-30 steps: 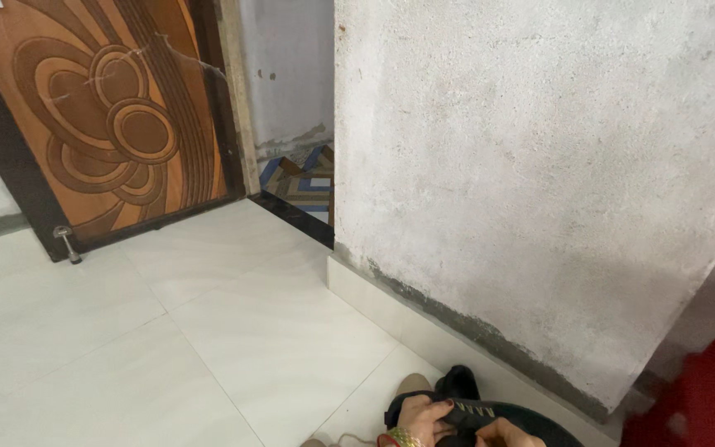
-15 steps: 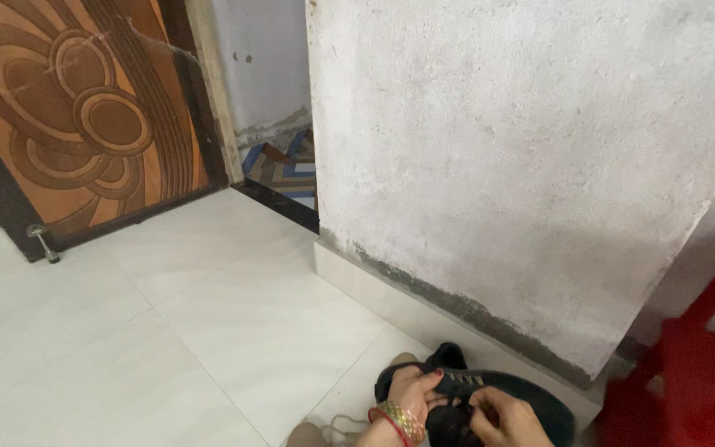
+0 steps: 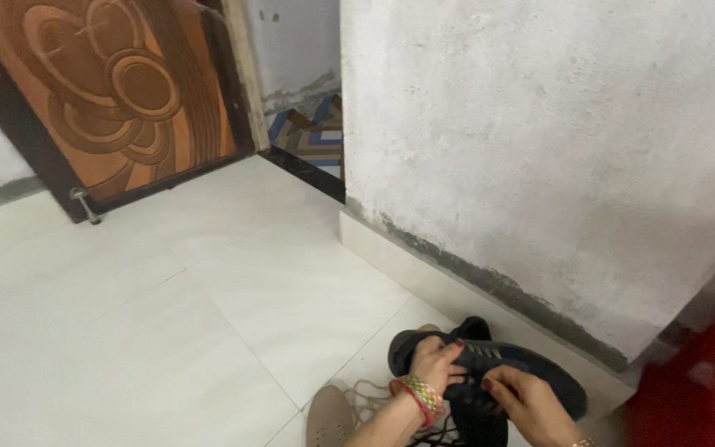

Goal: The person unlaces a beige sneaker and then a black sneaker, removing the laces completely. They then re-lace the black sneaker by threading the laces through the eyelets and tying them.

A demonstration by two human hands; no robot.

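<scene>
- Your dark lace-up shoe (image 3: 506, 372) sits low in view on the white tiled floor (image 3: 167, 314), nearer the middle than a second ago, laces now plainer.
- Your left hand (image 3: 436, 364) grips its tongue end; your right hand (image 3: 523, 401) pinches the laces.
- A beige shoe (image 3: 328, 418) with loose laces lies just beside.
- The rough wall (image 3: 539, 149) stands close behind; something red and blurred (image 3: 697, 389) crowds the right.

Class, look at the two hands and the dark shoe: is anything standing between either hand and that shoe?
Nothing visible does. The left hand already rests on the dark shoe near its laces, and the right hand grips it from the near side. The beige shoe lies off to the left on the floor.
</scene>
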